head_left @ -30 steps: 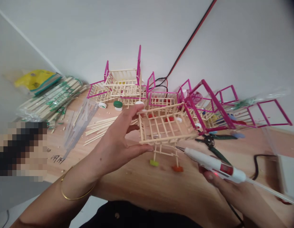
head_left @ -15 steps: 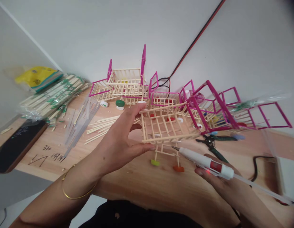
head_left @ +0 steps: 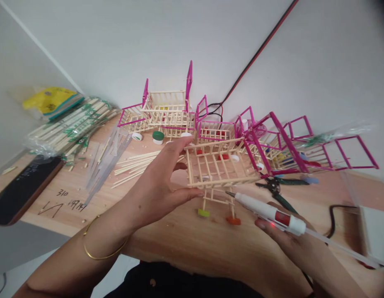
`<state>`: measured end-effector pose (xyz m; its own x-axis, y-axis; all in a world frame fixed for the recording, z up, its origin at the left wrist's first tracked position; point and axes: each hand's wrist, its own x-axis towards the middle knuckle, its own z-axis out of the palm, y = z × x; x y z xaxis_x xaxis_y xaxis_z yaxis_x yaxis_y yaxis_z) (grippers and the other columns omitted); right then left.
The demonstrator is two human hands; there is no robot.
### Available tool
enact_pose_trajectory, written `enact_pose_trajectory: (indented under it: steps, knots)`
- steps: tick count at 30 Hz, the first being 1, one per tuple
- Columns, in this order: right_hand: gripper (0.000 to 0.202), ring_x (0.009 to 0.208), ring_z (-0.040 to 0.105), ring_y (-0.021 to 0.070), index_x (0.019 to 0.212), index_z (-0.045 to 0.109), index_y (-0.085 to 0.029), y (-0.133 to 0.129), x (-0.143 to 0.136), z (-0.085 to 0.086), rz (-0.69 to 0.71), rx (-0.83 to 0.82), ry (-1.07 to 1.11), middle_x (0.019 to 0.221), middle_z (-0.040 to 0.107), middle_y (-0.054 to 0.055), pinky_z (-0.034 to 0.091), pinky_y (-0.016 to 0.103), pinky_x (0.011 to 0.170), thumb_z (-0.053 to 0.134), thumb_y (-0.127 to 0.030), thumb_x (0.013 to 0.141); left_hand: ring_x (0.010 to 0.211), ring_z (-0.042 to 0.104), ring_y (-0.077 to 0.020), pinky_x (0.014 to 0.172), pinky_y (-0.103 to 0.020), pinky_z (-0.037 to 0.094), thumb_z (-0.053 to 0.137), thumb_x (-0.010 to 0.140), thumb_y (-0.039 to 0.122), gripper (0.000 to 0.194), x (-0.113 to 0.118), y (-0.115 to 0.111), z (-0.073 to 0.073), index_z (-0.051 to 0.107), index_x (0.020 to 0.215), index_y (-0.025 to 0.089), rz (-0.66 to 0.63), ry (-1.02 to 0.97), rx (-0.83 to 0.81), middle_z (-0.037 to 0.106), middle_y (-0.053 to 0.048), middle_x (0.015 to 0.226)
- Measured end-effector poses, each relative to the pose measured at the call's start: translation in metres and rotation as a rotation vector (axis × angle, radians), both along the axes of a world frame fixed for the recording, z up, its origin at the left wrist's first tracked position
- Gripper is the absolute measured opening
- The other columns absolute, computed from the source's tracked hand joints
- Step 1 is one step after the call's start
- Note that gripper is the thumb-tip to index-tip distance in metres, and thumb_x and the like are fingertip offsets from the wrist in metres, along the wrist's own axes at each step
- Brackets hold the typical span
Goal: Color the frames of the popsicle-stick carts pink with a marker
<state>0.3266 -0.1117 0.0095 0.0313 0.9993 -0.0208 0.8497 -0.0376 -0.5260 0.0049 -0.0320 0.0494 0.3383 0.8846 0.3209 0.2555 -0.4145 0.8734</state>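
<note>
Here, the left hand [head_left: 162, 186] pinches the cart [head_left: 223, 182] at its left end, fingers by the upper rail, thumb under the lower one. The right hand [head_left: 291, 240] is wrapped around the glue gun [head_left: 257, 207], whose tip juts out ahead of the fingers toward the cart's lower sticks; whether it touches them, I cannot tell. Below and right of the left thumb tip are the lime cap [head_left: 203, 212] and orange cap [head_left: 233, 221], at the ends of the cart's legs. Pliers [head_left: 274, 187] lie just beyond the right fingers. Loose sticks [head_left: 129, 165] spread left of the left fingers, with clear strips [head_left: 100, 180] farther out.
</note>
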Motion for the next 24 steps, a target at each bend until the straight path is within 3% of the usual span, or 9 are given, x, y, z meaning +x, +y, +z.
enact_pose_trajectory:
  steps: [4,10,19,24]
  knots:
    - [0.021,0.058,0.067,0.0195,0.075,0.062,-0.025,0.001,-0.004,0.008,0.093,-0.034,0.028,0.064,0.069,0.000,0.053,0.025,0.052,0.060,-0.045,0.082,0.131,0.046,-0.0310,0.101,-0.047,0.051,0.077,0.075,0.036,0.082,0.000,0.000,0.000,0.033,0.144,0.034,-0.002,0.007,0.004,0.039,-0.008,0.149]
    - [0.028,0.052,0.065,0.0190,0.067,0.060,-0.026,0.002,-0.006,0.017,0.091,-0.030,-0.010,0.058,0.067,0.000,0.051,0.025,0.047,0.056,-0.049,0.084,0.132,0.046,-0.0311,0.101,-0.047,0.051,0.077,0.075,0.035,0.083,0.000,0.001,-0.002,0.032,0.145,0.035,0.000,0.025,0.012,0.039,-0.009,0.149]
    - [0.024,0.055,0.066,0.0190,0.074,0.064,-0.025,-0.007,-0.002,0.016,0.054,-0.028,-0.005,0.063,0.070,-0.001,0.052,0.024,0.049,0.063,-0.049,0.079,0.131,0.046,-0.0311,0.100,-0.046,0.052,0.078,0.074,0.032,0.083,0.002,0.003,-0.003,0.034,0.144,0.033,-0.011,0.023,0.008,0.039,-0.010,0.149]
    - [0.027,0.049,0.061,0.0184,0.066,0.061,-0.026,-0.008,-0.008,0.016,0.107,-0.090,0.065,0.054,0.064,-0.001,0.049,0.027,0.045,0.065,-0.050,0.078,0.132,0.046,-0.0307,0.100,-0.046,0.052,0.077,0.074,0.033,0.082,0.003,0.002,-0.003,0.034,0.144,0.034,-0.015,0.028,0.004,0.039,-0.010,0.149]
